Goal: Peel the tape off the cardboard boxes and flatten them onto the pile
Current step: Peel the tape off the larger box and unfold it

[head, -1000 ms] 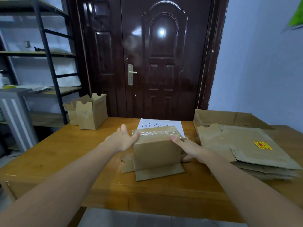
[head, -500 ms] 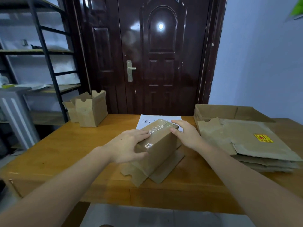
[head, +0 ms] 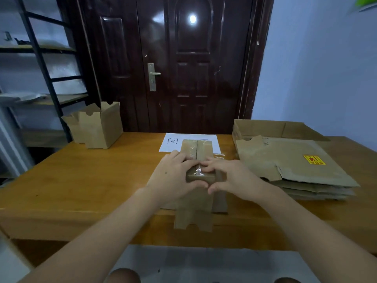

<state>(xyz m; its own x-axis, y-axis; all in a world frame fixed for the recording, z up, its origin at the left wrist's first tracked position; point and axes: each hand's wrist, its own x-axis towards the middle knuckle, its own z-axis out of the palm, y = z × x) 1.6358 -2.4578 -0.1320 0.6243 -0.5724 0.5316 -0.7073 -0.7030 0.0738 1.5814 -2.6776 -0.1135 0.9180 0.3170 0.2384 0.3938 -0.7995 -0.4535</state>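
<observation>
While my left hand (head: 175,176) grips the near end of the taped box (head: 196,160) and my right hand (head: 228,177) picks at the clear tape (head: 191,153) on its seam, the box sits at table centre. A second ago it lay broadside; now it is turned end-on, seam running toward 12 o'clock — so I judge the peel is only starting. Outward: the flattened pile (head: 295,166) at 3 o'clock, untouched open boxes (head: 98,125) at 10 o'clock — more work waiting.
</observation>
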